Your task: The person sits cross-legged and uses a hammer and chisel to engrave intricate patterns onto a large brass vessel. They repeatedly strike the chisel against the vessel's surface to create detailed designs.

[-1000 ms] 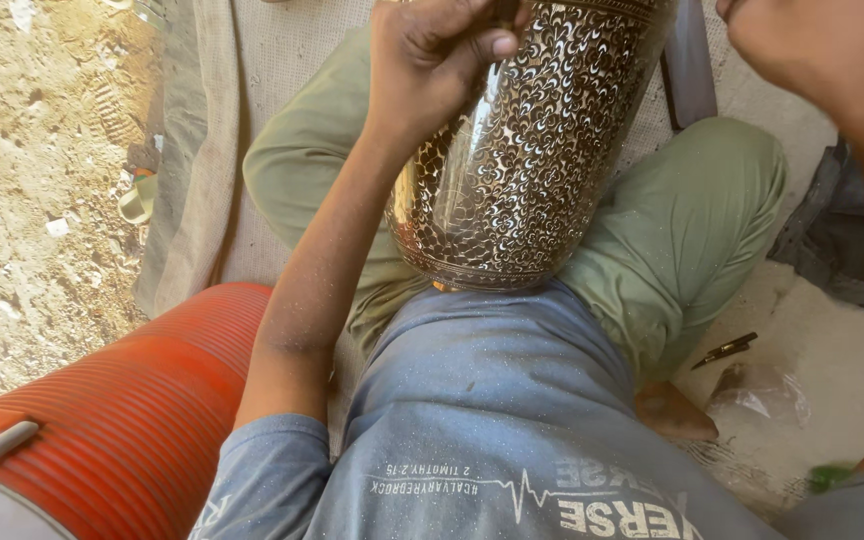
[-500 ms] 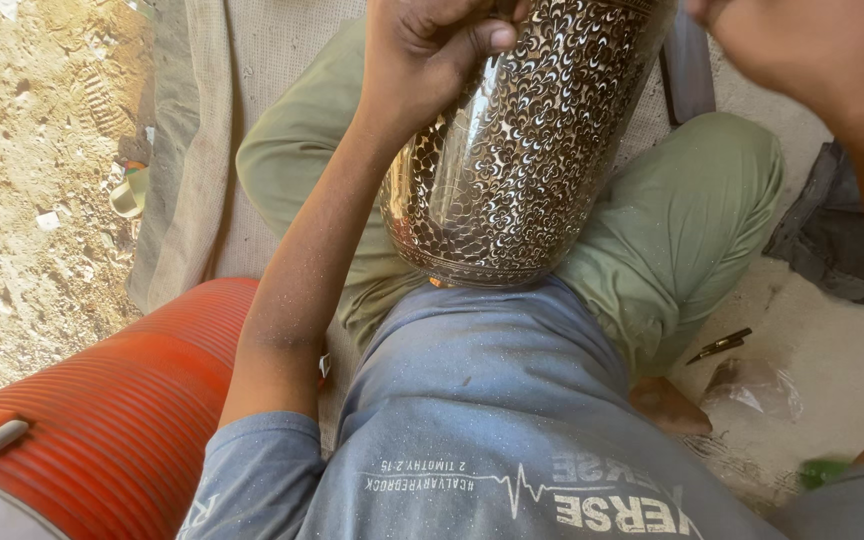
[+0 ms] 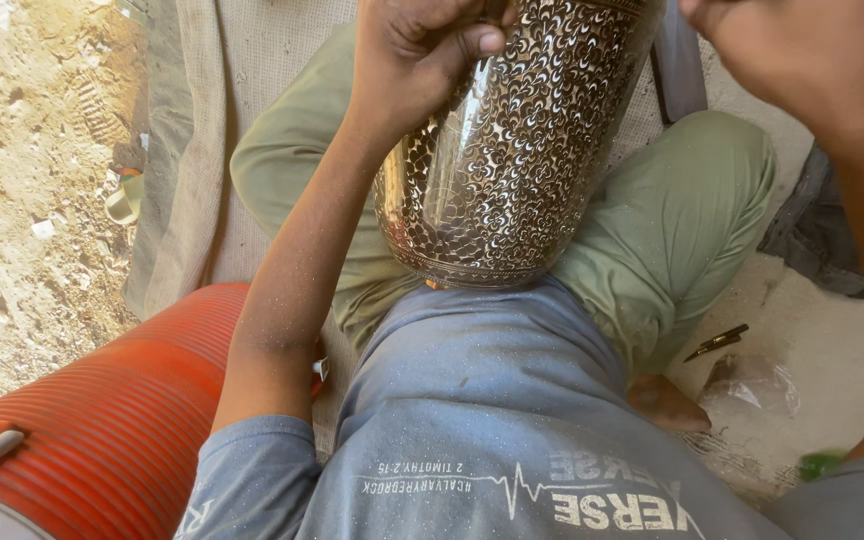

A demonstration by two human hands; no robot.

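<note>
over the last second our left hand [image 3: 432,50] stays clenched on the engraved metal vase [image 3: 512,150], barely shifted; right hand [image 3: 802,60] grip unclear

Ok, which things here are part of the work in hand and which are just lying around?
In hand:
- engraved metal vase, resting in the lap
- left hand, gripping the vase's side
- right hand, raised near its top; what it holds cannot be seen

Lying about:
- red ribbed container
- small dark tool on the ground
- clear plastic wrapper
</note>
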